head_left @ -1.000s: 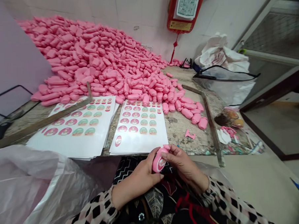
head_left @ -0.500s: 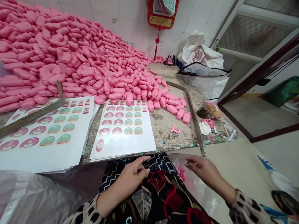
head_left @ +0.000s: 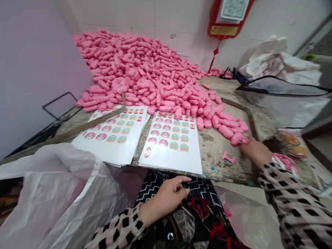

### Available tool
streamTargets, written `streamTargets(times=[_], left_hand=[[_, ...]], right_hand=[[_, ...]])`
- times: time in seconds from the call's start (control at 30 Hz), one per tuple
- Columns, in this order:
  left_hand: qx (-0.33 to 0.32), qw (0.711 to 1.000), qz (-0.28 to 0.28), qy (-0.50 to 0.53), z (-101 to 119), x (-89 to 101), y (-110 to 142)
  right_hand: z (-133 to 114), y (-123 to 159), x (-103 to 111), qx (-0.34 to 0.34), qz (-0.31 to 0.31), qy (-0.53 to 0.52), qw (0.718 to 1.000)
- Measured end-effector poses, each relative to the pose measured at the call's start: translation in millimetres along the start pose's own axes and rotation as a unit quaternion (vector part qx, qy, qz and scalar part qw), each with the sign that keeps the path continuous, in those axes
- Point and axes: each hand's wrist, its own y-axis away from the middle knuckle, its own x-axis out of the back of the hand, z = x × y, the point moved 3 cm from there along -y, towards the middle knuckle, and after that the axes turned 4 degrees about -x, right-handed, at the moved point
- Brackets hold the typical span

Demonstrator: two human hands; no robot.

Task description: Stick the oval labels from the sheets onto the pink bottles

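Note:
My left hand (head_left: pixel 167 198) rests over my lap, index finger and thumb stretched out and apart, with nothing held. At the right end of the table, my right hand (head_left: pixel 255 152) has its fingertips around the end of a small pink plastic bottle (head_left: pixel 236 138), the nearest one at the pile's edge. Part of that bottle is hidden by the fingers. Behind it spreads a big heap of like pink bottles (head_left: pixel 141 72). A small pink plastic piece (head_left: pixel 228 157) lies in front of my right hand. Two stacks of sticker sheets, left (head_left: pixel 109 151) and right (head_left: pixel 170 159), lie before me.
A wooden strip (head_left: pixel 80 130) crosses the left sheets; another strip (head_left: pixel 249 117) edges the pile at right. A whitish plastic sack (head_left: pixel 75 183) stands at left, a clear bag (head_left: pixel 249 209) below the table. A zip bag (head_left: pixel 280 101) and a red wall calendar (head_left: pixel 225 28) are farther back.
My right hand has moved from beside my lap up and forward to the nearest pink bottle. My left hand keeps its pose over the lap. The view has turned left.

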Motion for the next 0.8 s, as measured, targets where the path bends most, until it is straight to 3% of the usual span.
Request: streamTargets(times=[0.1, 0.2, 0.3, 0.37, 0.43, 0.53, 0.6, 0.7, 0.8], left_hand=[[0.004, 1.000, -0.010, 0.026, -3.7, -1.5, -2.3], [0.001, 0.998, -0.014, 0.066, -3.6, -0.3, -4.1], [-0.002, 0.990, 0.000, 0.141, 1.2, 5.7, -4.4], [-0.013, 0.974, 0.030, 0.225, 7.1, 11.8, -4.4], [-0.033, 0.940, 0.065, 0.333, 13.3, 17.7, -4.6], [-0.054, 0.876, 0.088, 0.470, 17.9, 24.7, -4.6], [-0.056, 0.850, 0.108, 0.513, 15.2, 32.4, -2.1], [-0.045, 0.836, 0.163, 0.522, 3.9, 51.1, 8.3], [-0.010, 0.850, 0.239, 0.468, -9.0, 72.2, 24.1]], right_hand=[[14.4, -8.0, -4.4, -0.017, 0.001, -0.013, 1.000], [20.2, -4.6, 7.3, -0.013, 0.040, -0.029, 0.999], [-3.1, 23.1, 28.7, 0.012, 0.083, -0.088, 0.993], [-38.1, 59.4, 35.8, 0.025, 0.057, -0.219, 0.974], [-89.2, 107.1, 30.1, 0.113, -0.063, -0.403, 0.906], [-160.1, 177.4, 5.0, 0.189, -0.250, -0.521, 0.794], [-189.8, 205.0, -7.9, 0.264, -0.273, -0.534, 0.756], [-208.7, 207.7, -15.6, 0.340, -0.244, -0.470, 0.777], [-221.5, 184.0, -12.9, 0.367, -0.214, -0.393, 0.816]])
